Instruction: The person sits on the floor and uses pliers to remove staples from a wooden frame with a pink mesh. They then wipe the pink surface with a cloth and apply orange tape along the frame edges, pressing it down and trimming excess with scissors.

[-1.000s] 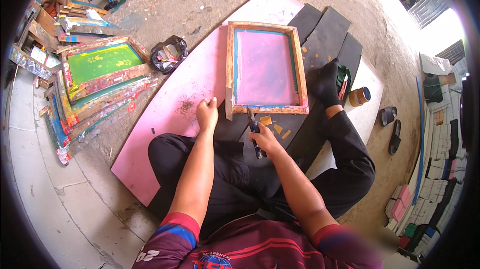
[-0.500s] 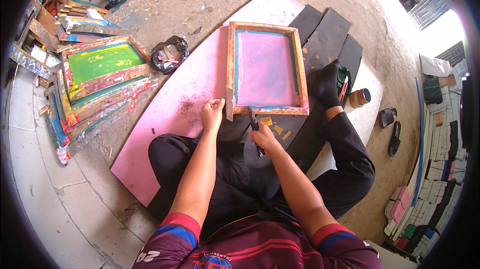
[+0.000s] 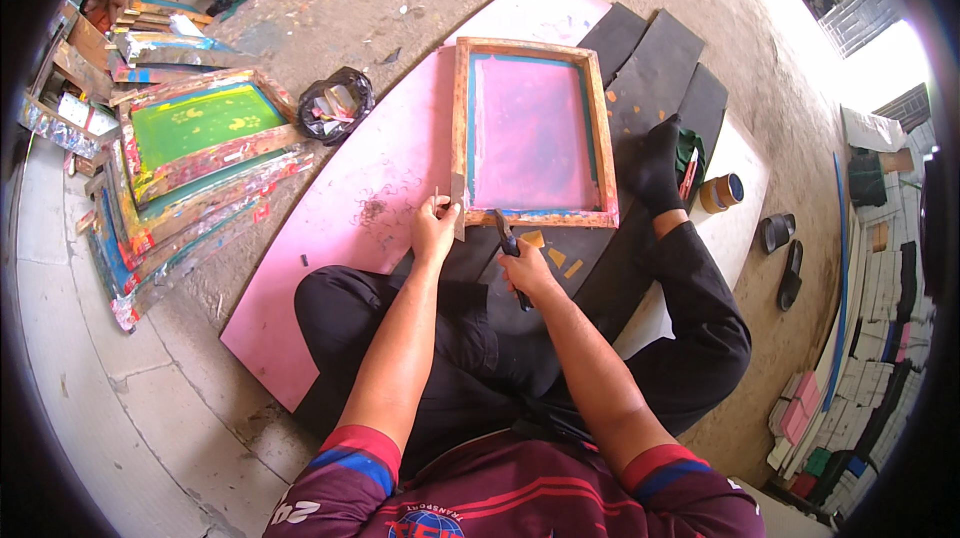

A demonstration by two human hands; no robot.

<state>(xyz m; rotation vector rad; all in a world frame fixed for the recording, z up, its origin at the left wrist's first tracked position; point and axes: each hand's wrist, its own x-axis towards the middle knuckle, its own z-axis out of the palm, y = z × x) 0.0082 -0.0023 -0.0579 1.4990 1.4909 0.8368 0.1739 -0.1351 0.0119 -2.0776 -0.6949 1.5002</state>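
The frame (image 3: 533, 133) lies flat on the pink board (image 3: 350, 238), long axis running away from the person, its near-left corner pinched by the left hand (image 3: 436, 228), while the right hand (image 3: 522, 273) grips what looks like a dark tool (image 3: 508, 238).

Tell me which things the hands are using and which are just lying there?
In use:
left hand on brown tape strip
wooden screen frame
right hand holding dark tool

Lying about:
green screen frame
black bag
tape roll
sandals
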